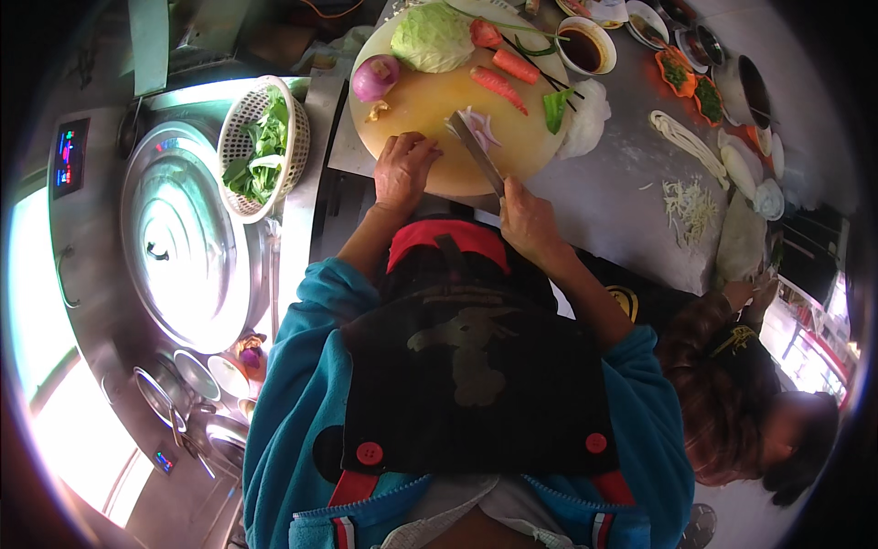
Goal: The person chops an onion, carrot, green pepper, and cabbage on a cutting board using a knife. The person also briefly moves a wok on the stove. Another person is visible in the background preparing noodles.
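Observation:
My right hand [531,223] grips the handle of a kitchen knife [478,152], whose blade lies beside sliced red onion [484,129] on a round cutting board [411,110]. Near the board's front edge rests my left hand [403,168], fingers bent; whether a small piece is between them cannot be told. Farther back on the board are a purple onion [376,77], a cabbage [432,38], cut carrot pieces [516,66], a piece of green pepper [556,110] and dark chopsticks [531,65].
Left of the board, a perforated basket [302,137] of leafy greens stands by a large round metal lid [188,233]. To the right are a bowl of dark sauce [586,45], a white plastic bag [587,120], noodles [688,147] and pale shreds [689,209]. Another person [720,384] is at lower right.

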`<action>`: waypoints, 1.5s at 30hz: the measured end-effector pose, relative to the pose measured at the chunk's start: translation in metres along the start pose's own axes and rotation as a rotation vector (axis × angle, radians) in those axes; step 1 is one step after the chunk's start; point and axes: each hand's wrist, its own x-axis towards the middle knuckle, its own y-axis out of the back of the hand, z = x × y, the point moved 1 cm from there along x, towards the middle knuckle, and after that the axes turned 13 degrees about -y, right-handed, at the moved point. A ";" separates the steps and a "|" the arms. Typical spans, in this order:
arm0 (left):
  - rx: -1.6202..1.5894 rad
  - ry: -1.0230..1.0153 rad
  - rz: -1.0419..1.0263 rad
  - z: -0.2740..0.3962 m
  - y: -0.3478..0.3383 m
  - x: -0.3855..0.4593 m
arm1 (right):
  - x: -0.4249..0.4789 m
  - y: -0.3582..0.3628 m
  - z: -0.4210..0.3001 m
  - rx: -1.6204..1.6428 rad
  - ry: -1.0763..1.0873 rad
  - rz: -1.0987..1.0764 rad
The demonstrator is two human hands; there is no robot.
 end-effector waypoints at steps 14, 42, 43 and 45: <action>-0.517 0.630 -0.105 -0.002 0.010 0.000 | -0.013 0.018 0.010 0.096 -0.013 0.110; -0.971 0.784 0.135 -0.010 -0.007 -0.010 | -0.010 0.014 -0.002 0.115 0.020 0.022; -0.900 0.753 0.136 -0.010 -0.010 -0.010 | -0.010 0.012 -0.002 0.114 0.017 0.017; -0.759 0.689 0.136 -0.008 -0.015 -0.008 | -0.010 0.012 -0.003 0.119 0.009 -0.003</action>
